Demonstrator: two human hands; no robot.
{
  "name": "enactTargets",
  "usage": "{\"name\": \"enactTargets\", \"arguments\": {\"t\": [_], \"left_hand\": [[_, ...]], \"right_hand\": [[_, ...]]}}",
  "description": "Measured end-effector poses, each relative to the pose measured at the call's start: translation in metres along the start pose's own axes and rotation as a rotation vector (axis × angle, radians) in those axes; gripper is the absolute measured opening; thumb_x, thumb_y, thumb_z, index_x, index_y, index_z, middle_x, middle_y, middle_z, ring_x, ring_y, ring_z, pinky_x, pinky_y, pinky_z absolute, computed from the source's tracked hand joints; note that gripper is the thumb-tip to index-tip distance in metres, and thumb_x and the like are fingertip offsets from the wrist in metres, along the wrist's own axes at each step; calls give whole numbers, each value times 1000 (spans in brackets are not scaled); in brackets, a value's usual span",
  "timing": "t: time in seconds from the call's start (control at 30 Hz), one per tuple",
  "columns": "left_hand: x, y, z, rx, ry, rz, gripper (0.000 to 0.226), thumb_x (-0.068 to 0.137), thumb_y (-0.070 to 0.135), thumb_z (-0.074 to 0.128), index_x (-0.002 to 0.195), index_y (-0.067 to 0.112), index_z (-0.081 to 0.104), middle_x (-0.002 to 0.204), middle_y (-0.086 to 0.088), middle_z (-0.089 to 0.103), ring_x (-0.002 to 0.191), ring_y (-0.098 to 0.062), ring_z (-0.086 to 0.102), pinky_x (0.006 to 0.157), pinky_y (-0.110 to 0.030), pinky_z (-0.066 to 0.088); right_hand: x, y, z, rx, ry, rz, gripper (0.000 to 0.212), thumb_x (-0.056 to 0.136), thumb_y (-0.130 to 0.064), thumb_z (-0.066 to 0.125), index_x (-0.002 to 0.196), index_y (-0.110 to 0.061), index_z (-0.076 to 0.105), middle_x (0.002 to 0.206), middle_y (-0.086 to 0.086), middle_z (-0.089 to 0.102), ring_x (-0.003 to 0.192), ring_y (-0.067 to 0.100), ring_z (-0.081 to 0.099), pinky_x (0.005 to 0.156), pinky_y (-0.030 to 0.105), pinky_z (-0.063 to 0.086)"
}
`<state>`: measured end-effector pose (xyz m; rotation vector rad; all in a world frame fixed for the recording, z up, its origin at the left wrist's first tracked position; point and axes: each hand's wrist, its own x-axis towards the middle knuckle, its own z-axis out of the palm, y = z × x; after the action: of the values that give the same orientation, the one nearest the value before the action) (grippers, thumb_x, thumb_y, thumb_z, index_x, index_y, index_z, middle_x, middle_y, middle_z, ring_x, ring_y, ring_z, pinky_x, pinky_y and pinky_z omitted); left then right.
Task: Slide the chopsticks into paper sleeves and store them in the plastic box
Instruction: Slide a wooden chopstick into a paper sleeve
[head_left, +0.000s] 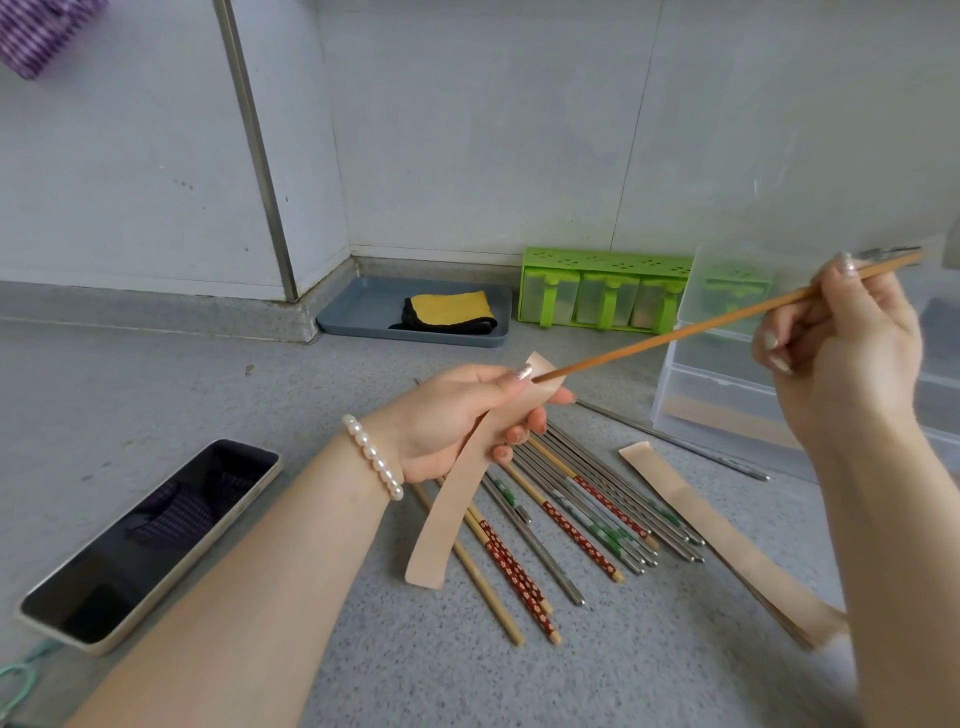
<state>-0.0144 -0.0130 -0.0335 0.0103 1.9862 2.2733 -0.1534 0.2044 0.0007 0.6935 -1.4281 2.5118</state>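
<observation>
In the head view, the left hand (452, 415) sits at the centre of the frame, closed around the upper part of a paper sleeve (457, 488), thumb pressed on top near its open end; the rest of the sleeve hangs down and curves toward the lower middle. A pearl bracelet (373, 457) circles that wrist. The right hand (841, 353), at the right edge, pinches the thick end of a wooden chopstick (701, 325) between thumb and fingers. The chopstick slants down to the left, and its thin tip meets the mouth of the held sleeve beside the left thumb.

Below the hands, on the grey speckled worktop (208, 374), lies a loose heap of chopsticks (566, 514): metal ones, plain wooden ones and some with red or green patterned ends, fanned toward the lower right. A second paper sleeve (727, 540) lies flat to the right of the heap, running toward the lower right corner. The clear plastic box (727, 374) stands at the right, partly behind the right hand.

A phone (150, 540) lies face up at lower left. At the back, by the wall, a grey tray (363, 312) holds a folded yellow cloth (449, 309), and a green condiment rack (597, 288) stands to its right.
</observation>
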Motion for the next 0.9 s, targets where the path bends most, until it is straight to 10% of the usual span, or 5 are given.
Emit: {"name": "enactTargets", "arguments": {"t": [0.57,0.9], "left_hand": [[2,-5,0,232,36,16,34,87,28,46,105,6,64,91,-5,69,78,-12,62,69,-23,50],[1,0,2,-129,14,0,41,89,25,42,115,-3,56,85,-8,66,71,-12,58,63,-24,52]], "right_hand": [[-1,2,4,-38,0,52,25,100,-11,34,76,-15,40,35,3,44,29,16,33,37,15,21],[2,0,-1,-3,60,33,27,101,-13,34,74,-16,39,35,2,43,29,17,30,39,15,22]]}}
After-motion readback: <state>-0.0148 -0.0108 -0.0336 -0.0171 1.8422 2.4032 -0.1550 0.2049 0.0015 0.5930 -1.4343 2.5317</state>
